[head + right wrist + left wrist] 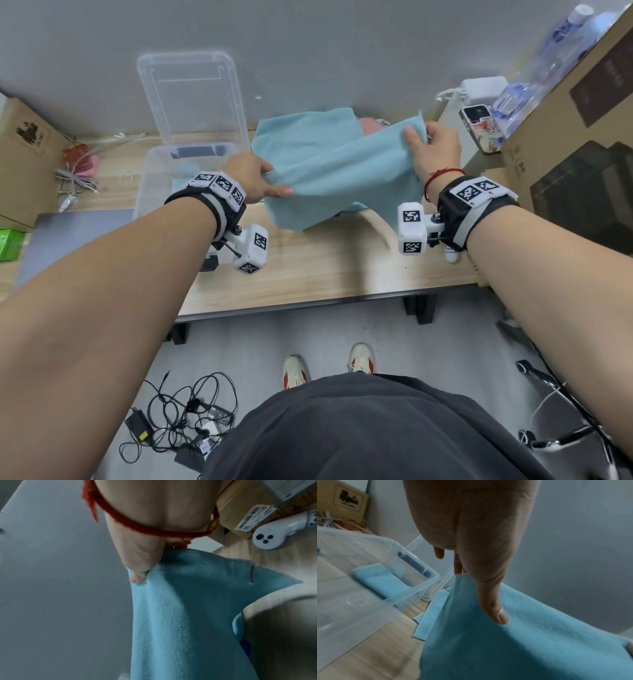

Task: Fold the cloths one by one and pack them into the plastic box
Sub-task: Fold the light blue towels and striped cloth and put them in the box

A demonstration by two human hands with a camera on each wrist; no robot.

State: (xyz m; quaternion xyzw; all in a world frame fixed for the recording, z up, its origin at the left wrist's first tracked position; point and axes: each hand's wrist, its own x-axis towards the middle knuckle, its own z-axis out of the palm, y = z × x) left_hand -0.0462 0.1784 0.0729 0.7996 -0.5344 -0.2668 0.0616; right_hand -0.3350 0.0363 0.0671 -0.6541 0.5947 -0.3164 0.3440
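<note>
The light blue cloth (337, 171) hangs stretched between two grips above the wooden bench (308, 270): the left hand (251, 181) pinches its near left corner with the thumb on top, and the right hand (435, 150) pinches the far right corner, fingers curled round the edge. The held edge, the cloth's long axis here, runs across the bench from left, rising toward the right hand, and the rest drapes down onto the bench. The left wrist view shows a folded blue cloth (380, 580) already lying inside the clear plastic box (423, 586), just left of the held cloth, hard to make out in the head view. The right wrist view shows a red string bracelet (145, 527) on that wrist.
</note>
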